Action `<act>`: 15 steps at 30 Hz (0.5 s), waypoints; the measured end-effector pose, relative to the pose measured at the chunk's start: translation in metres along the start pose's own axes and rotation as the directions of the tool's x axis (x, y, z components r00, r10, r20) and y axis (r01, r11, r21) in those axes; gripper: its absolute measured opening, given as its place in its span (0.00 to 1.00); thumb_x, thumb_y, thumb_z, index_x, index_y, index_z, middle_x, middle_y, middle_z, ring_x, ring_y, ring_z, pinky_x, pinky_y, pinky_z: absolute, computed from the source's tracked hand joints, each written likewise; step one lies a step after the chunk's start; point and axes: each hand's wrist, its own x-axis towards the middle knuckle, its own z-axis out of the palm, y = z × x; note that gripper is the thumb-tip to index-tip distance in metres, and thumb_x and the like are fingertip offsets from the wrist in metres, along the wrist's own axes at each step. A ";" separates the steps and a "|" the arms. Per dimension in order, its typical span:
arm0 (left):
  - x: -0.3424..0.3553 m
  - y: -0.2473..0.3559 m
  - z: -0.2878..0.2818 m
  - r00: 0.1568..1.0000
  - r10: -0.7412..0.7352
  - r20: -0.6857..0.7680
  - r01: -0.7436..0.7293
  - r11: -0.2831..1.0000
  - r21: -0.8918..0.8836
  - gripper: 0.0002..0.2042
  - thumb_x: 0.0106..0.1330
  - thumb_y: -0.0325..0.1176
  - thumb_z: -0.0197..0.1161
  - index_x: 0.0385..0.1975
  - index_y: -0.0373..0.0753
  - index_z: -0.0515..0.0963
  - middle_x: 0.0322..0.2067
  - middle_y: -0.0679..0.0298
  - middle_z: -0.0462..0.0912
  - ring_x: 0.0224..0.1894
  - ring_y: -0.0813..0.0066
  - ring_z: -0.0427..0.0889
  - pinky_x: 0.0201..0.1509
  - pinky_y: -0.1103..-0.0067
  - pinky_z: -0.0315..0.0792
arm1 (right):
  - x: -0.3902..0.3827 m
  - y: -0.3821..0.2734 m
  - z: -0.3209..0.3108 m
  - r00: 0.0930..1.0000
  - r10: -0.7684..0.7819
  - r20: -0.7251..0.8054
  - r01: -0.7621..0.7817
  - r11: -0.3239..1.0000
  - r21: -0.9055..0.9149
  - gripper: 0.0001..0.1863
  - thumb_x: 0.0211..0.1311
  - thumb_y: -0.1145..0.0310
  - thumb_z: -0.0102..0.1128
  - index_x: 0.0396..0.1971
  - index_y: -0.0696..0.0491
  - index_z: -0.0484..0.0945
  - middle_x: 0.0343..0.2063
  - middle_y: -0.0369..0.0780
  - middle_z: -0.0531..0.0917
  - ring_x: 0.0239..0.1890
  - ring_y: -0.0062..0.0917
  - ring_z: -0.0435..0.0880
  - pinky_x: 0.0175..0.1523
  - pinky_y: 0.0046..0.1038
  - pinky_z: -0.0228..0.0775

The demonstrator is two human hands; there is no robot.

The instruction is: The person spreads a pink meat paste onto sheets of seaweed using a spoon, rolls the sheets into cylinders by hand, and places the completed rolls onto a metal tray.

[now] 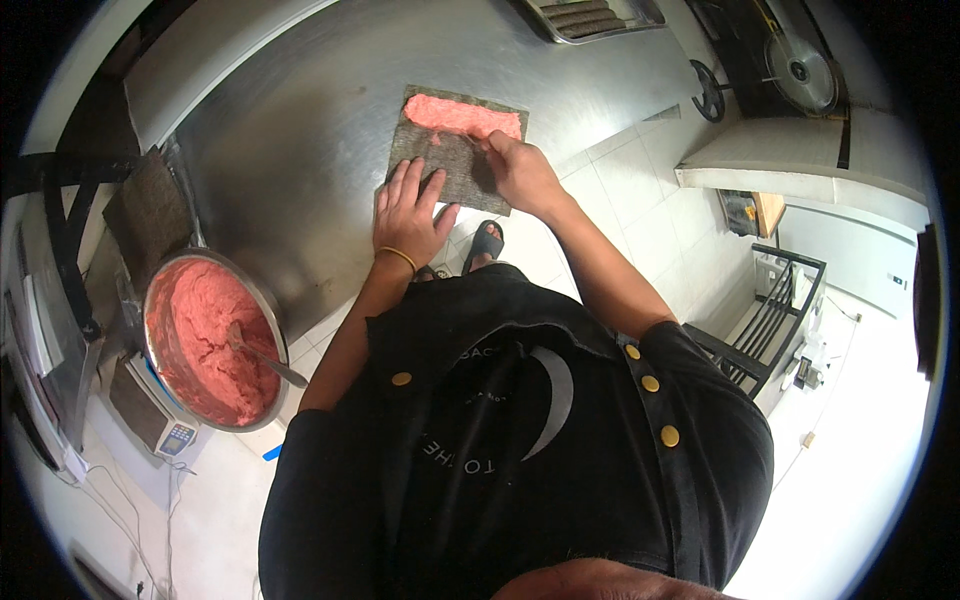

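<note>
A dark seaweed sheet lies on the steel table, with a band of pink paste spread along its far edge. My left hand rests flat on the sheet's near left corner, fingers apart, a yellow band on the wrist. On the sheet's right side my right hand has its fingertips pressed down at the edge of the pink paste. Neither hand grips anything.
A metal bowl of pink paste with a spoon in it sits on a scale at the left. A stack of dark sheets lies beside it. A tray stands at the table's far end. A black rack is on the right.
</note>
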 end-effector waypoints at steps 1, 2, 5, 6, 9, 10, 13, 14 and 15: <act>0.000 0.000 -0.001 1.000 0.000 -0.001 0.000 1.000 -0.001 0.28 0.64 0.48 0.69 0.62 0.44 0.79 0.68 0.50 0.71 0.73 0.48 0.66 0.71 0.55 0.63 | 0.005 -0.005 0.001 1.000 -0.015 -0.003 0.015 1.000 0.012 0.10 0.70 0.74 0.55 0.48 0.56 0.78 0.40 0.54 0.87 0.45 0.52 0.86 0.48 0.47 0.78; -0.001 0.000 -0.001 1.000 0.000 -0.002 0.000 1.000 -0.002 0.27 0.65 0.48 0.69 0.62 0.43 0.79 0.69 0.49 0.71 0.73 0.47 0.67 0.71 0.55 0.63 | 0.010 -0.009 0.003 1.000 -0.030 -0.007 0.030 0.999 0.024 0.10 0.71 0.74 0.55 0.49 0.56 0.78 0.41 0.53 0.87 0.46 0.52 0.86 0.48 0.47 0.78; -0.002 -0.001 0.000 1.000 0.004 -0.004 -0.004 1.000 0.008 0.27 0.66 0.48 0.69 0.63 0.42 0.79 0.68 0.48 0.71 0.73 0.46 0.67 0.71 0.55 0.63 | 0.023 -0.009 0.016 0.997 -0.080 -0.007 0.080 0.995 0.059 0.10 0.71 0.74 0.55 0.49 0.57 0.78 0.43 0.53 0.87 0.48 0.52 0.86 0.50 0.46 0.78; -0.002 -0.001 0.000 1.000 0.007 -0.005 -0.006 1.000 0.013 0.27 0.66 0.48 0.69 0.63 0.42 0.79 0.68 0.48 0.71 0.73 0.46 0.67 0.71 0.55 0.63 | 0.025 -0.010 0.018 0.997 -0.072 0.004 0.071 0.995 0.064 0.10 0.71 0.74 0.55 0.49 0.57 0.78 0.43 0.53 0.87 0.48 0.52 0.86 0.50 0.46 0.78; -0.001 -0.002 -0.001 1.000 0.016 -0.002 -0.016 1.000 0.014 0.27 0.66 0.48 0.68 0.62 0.42 0.79 0.68 0.48 0.71 0.73 0.46 0.67 0.71 0.55 0.63 | 0.028 -0.025 0.021 0.998 -0.063 0.007 0.062 0.992 0.106 0.10 0.71 0.75 0.54 0.49 0.57 0.78 0.43 0.54 0.86 0.48 0.53 0.86 0.50 0.46 0.78; -0.001 -0.001 -0.001 1.000 0.014 -0.003 -0.014 1.000 0.006 0.27 0.66 0.48 0.68 0.62 0.41 0.79 0.68 0.48 0.71 0.73 0.45 0.67 0.71 0.55 0.63 | 0.028 -0.028 0.023 0.997 -0.071 -0.017 0.073 0.988 0.136 0.10 0.70 0.75 0.54 0.49 0.57 0.77 0.43 0.54 0.86 0.48 0.53 0.86 0.50 0.45 0.77; -0.001 -0.002 -0.003 1.000 0.012 0.005 -0.012 1.000 -0.018 0.26 0.66 0.48 0.68 0.62 0.41 0.80 0.68 0.48 0.71 0.73 0.45 0.67 0.72 0.55 0.62 | 0.010 -0.036 0.016 0.992 -0.011 -0.123 0.037 0.977 0.212 0.11 0.69 0.77 0.55 0.49 0.57 0.77 0.42 0.55 0.86 0.48 0.54 0.85 0.50 0.45 0.77; -0.001 -0.003 -0.002 1.000 0.008 0.008 -0.008 1.000 -0.030 0.26 0.66 0.47 0.68 0.62 0.41 0.80 0.68 0.48 0.71 0.73 0.44 0.67 0.72 0.54 0.61 | 0.000 -0.037 0.010 0.987 0.023 -0.161 0.015 0.973 0.231 0.11 0.69 0.77 0.56 0.49 0.57 0.77 0.42 0.56 0.86 0.47 0.54 0.85 0.49 0.45 0.77; -0.002 -0.003 -0.002 1.000 0.004 0.012 -0.004 0.999 -0.043 0.26 0.66 0.47 0.68 0.61 0.41 0.80 0.68 0.48 0.71 0.73 0.44 0.67 0.72 0.54 0.61 | -0.011 -0.030 0.005 0.985 0.035 -0.170 -0.004 0.984 0.181 0.10 0.70 0.76 0.56 0.48 0.58 0.76 0.41 0.56 0.86 0.45 0.53 0.86 0.47 0.45 0.78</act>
